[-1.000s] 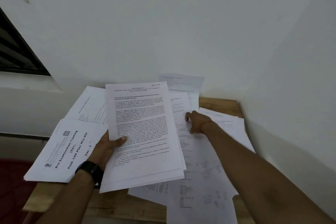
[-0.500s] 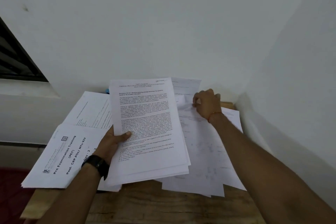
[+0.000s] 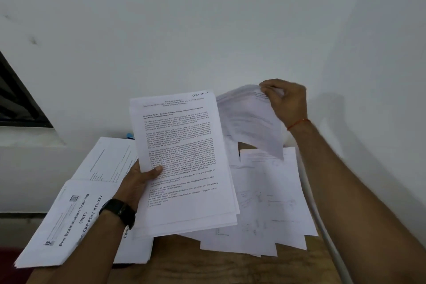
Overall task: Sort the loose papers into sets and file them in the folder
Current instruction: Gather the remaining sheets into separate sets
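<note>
A printed stack (image 3: 182, 157) stands upright, a curled sheet (image 3: 251, 122) hangs raised beside it; loose papers (image 3: 276, 203) cover the tabletop (image 3: 230, 267).

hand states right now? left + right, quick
Left hand: grip closed on the stack of printed sheets, thumb on top.
Right hand: grip pinching the raised paper at its top edge.

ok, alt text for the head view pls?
A person's left hand holds a stack of printed sheets, while the right hand pinches more pages by their top edge above loose papers scattered on a wooden table.
</note>
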